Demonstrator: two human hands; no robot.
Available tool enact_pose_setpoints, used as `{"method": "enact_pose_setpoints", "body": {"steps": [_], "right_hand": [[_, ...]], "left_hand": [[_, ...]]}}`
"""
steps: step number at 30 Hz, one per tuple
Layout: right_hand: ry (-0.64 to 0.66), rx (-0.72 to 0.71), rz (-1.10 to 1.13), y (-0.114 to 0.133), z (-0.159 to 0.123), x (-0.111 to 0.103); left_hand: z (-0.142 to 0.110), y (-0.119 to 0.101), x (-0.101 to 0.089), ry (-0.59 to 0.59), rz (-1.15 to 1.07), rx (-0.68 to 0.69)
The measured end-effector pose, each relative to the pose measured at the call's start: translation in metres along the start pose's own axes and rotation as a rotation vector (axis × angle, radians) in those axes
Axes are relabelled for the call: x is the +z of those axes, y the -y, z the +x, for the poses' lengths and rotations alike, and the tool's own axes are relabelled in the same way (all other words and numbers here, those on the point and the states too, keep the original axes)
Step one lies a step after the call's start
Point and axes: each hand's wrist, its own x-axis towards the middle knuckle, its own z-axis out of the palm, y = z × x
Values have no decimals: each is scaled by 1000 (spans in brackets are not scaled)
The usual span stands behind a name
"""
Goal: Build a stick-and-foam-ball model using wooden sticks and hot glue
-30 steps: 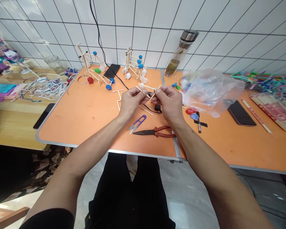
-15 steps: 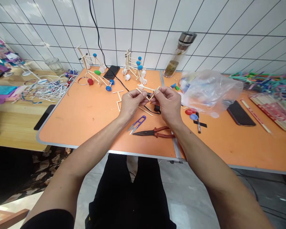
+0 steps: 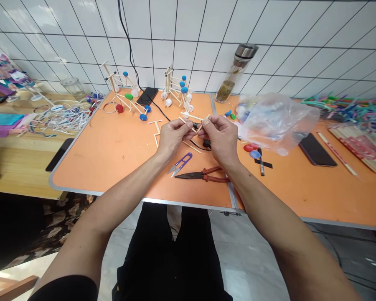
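Observation:
My left hand point(image 3: 174, 134) and my right hand point(image 3: 221, 134) are close together over the orange table point(image 3: 100, 154). Both are closed in a pinch on thin wooden sticks point(image 3: 193, 116) that meet at an angle between the fingertips. How the sticks are joined is partly hidden by the fingers. Beneath the hands, more joined sticks point(image 3: 157, 127) lie on the table. Nearer to me are purple thread snips point(image 3: 183, 162) and red-handled long-nose pliers point(image 3: 192, 175), whose handle end my right forearm partly covers.
Two stick models with coloured balloon wheels point(image 3: 143, 117) stand at the back. A glass tea bottle point(image 3: 227, 85), a plastic bag point(image 3: 277, 121), a phone point(image 3: 317, 149) and wrapped sticks point(image 3: 360, 146) are to the right. A black cable point(image 3: 128, 39) crosses the table behind my hands.
The hands and sticks hold almost the same position. The whole view has shifted very slightly.

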Motion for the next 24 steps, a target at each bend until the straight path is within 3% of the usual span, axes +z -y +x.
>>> {"method": "enact_pose_setpoints", "body": {"steps": [24], "right_hand": [[11, -15, 20, -2, 0, 1]], "left_hand": [[-2, -3, 2, -11, -26, -24]]}}
